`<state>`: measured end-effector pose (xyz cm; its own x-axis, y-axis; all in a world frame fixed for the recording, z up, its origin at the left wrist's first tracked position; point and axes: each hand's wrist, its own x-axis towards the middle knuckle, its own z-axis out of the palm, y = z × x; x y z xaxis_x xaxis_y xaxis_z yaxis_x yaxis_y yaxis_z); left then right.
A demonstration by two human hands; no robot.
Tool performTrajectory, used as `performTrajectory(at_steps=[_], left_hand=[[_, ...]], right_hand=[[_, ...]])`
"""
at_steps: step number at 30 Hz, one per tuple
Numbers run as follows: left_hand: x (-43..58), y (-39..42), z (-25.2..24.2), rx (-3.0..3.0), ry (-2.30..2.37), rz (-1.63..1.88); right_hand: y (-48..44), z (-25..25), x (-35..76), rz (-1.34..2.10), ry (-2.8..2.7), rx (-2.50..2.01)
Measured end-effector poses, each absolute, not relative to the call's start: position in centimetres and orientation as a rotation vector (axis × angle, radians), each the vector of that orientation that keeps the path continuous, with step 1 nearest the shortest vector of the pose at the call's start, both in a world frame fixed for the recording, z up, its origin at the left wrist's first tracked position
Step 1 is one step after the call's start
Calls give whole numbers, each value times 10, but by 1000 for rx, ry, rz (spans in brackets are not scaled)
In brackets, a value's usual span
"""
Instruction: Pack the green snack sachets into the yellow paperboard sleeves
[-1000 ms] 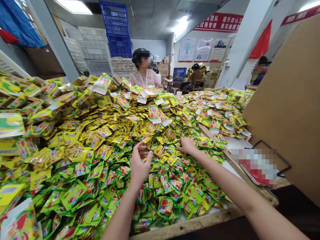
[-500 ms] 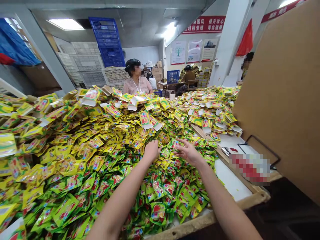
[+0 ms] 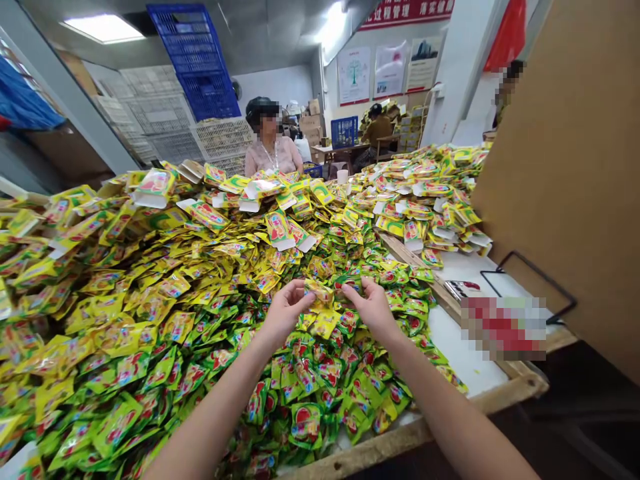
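Observation:
A deep heap of small shiny candy packets point(image 3: 305, 373), green ones in front and yellow ones to the left, covers the table before me. Over the middle of it, my left hand point(image 3: 289, 308) pinches a yellow packet point(image 3: 319, 291) between thumb and fingers. Close beside it on the right, my right hand point(image 3: 369, 303) is closed on a green packet point(image 3: 347, 281). The two packets are held near each other, just above the heap. Flat yellow cartons point(image 3: 280, 230) with white flaps lie on top of the pile behind my hands.
The table's wooden rim point(image 3: 380, 453) runs along the front and right. A brown cardboard sheet point(image 3: 560, 180) stands at the right beside a black wire stand point(image 3: 560, 283). A person point(image 3: 274, 150) sits across the heap; blue crates point(image 3: 195, 63) are stacked behind.
Both hands have closed on packets, the left on a yellow one, the right on a green one. The hands have drawn near each other, and the view has shifted slightly.

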<state>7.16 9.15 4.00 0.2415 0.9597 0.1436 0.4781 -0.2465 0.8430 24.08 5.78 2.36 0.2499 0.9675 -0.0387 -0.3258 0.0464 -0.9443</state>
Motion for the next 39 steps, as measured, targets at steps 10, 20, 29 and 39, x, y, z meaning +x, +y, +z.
performTrajectory(at_steps=[10, 20, 29, 39], left_hand=[[101, 77, 35, 1567, 1079, 1067], [64, 235, 110, 2934, 1553, 569], [63, 230, 121, 3103, 1599, 427], [44, 63, 72, 2599, 1665, 570]], right_hand=[[45, 23, 217, 1320, -797, -948], [65, 20, 246, 1118, -619, -1062], [71, 15, 251, 1086, -602, -1126], [44, 41, 249, 983, -805, -909]])
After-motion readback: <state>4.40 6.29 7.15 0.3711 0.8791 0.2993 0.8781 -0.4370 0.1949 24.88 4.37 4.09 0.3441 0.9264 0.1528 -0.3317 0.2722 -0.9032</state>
